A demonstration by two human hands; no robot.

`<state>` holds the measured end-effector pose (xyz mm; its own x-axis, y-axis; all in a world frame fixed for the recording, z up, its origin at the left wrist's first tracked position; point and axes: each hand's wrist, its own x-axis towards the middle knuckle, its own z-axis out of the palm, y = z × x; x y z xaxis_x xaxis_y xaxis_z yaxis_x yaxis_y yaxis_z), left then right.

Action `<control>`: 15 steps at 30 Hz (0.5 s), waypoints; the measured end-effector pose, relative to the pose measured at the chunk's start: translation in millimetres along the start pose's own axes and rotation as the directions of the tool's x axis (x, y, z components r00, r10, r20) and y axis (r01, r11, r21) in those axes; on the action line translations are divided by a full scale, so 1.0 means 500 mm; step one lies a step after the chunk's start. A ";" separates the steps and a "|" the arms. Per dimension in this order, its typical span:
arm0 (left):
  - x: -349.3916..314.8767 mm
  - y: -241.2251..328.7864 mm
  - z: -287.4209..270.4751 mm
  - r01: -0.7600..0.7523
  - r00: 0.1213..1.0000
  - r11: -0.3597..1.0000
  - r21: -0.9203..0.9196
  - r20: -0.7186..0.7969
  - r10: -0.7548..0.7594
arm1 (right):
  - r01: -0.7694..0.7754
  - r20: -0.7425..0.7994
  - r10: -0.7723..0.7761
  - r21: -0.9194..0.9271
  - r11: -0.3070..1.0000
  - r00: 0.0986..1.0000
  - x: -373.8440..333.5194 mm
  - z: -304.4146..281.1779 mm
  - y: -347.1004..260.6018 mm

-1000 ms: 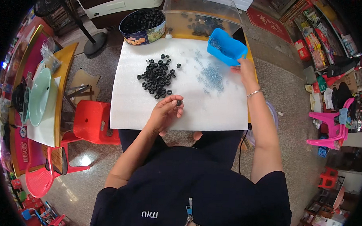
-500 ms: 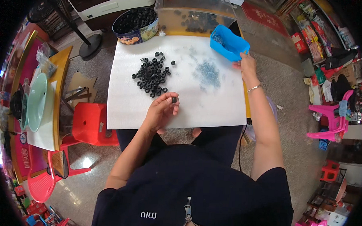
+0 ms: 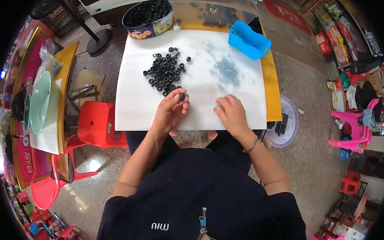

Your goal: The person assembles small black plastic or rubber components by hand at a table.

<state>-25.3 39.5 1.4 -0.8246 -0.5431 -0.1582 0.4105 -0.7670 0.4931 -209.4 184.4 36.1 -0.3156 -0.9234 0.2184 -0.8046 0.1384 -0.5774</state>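
Observation:
My left hand [image 3: 170,111] pinches a small black ring [image 3: 182,96] between thumb and fingers, just in front of a pile of several black rings [image 3: 166,71] on a white sheet [image 3: 132,104]. Resting on the sheet near its front edge, my right hand [image 3: 231,114] has curled fingers and lies just below a scatter of tiny grey parts [image 3: 226,72]. I cannot tell whether it holds one of them. A blue plastic basket [image 3: 249,39] stands at the sheet's far right corner.
A round tin [image 3: 148,16] full of black rings and a clear plastic box [image 3: 214,9] stand at the table's far edge. A red stool [image 3: 98,125] is to my left, a pale basin [image 3: 284,128] on the floor to my right.
My right hand has let go of the blue basket and come back to the near edge of the sheet. My left hand still holds a black ring.

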 end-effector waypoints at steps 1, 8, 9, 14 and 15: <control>-0.003 0.001 0.003 -0.007 1.000 1.000 0.003 0.001 0.007 | 0.040 -0.040 -0.042 -0.050 0.998 0.998 -0.002 0.010 0.001; -0.038 0.010 0.005 0.057 0.998 0.985 0.161 -0.005 -0.057 | 0.040 -0.181 -0.028 0.063 0.997 0.983 0.044 0.040 -0.002; -0.039 0.011 0.006 0.053 0.999 0.985 0.162 -0.003 -0.053 | 0.044 -0.182 -0.032 0.062 0.997 0.983 0.056 0.044 -0.009; -0.042 0.024 0.022 0.058 0.992 0.984 0.167 -0.119 -0.038 | -0.248 0.070 0.274 0.677 0.693 0.959 0.107 0.046 -0.067; -0.043 0.025 0.030 0.048 0.992 0.986 0.162 -0.125 -0.028 | -0.247 0.079 0.265 0.676 0.694 0.961 0.107 0.041 -0.079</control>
<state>-8.4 46.5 23.8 -0.7806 -0.5598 -0.2780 0.3014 -0.7268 0.6172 -184.1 122.0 54.3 -0.4769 -0.8790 -0.0054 -0.1408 0.0825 -0.9866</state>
